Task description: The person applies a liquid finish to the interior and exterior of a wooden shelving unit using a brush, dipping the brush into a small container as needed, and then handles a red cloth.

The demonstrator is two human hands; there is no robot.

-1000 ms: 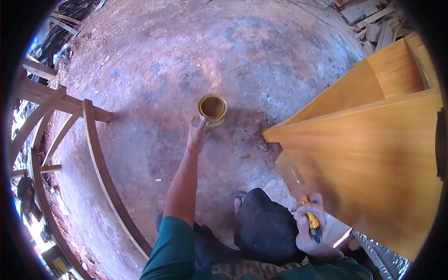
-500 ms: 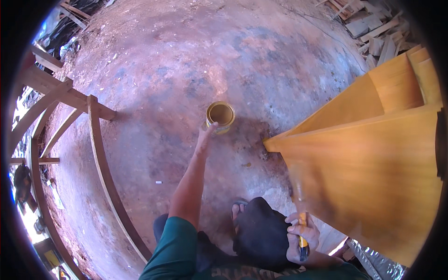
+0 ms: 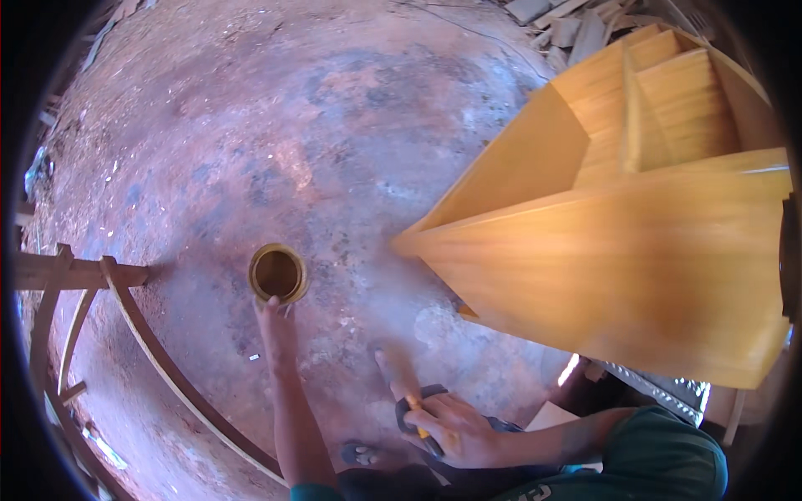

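An open round can (image 3: 302,261) with a yellowish rim and brownish contents is seen from above, left of the middle. My left hand (image 3: 276,321) is closed on its near side, thumb by the rim. My right hand (image 3: 455,427) grips a paintbrush (image 3: 404,382) with a yellow and black handle. The brush tip points up and left, apart from the can, and is smeared by motion. Right of both hands is a large yellow-orange wooden piece of furniture (image 3: 601,267) with a smooth side panel and inner compartments.
Left stands a frame of bare wooden bars (image 3: 159,359). Scrap wood (image 3: 576,37) lies piled at the far right. The stained floor (image 3: 359,167) carries a small white piece (image 3: 255,357) near my left forearm. My sandalled foot (image 3: 363,455) shows below.
My right hand has brought the paintbrush away from the furniture panel, leftward toward the can. The view has turned right, showing more of the furniture's compartments. My left hand still holds the can.
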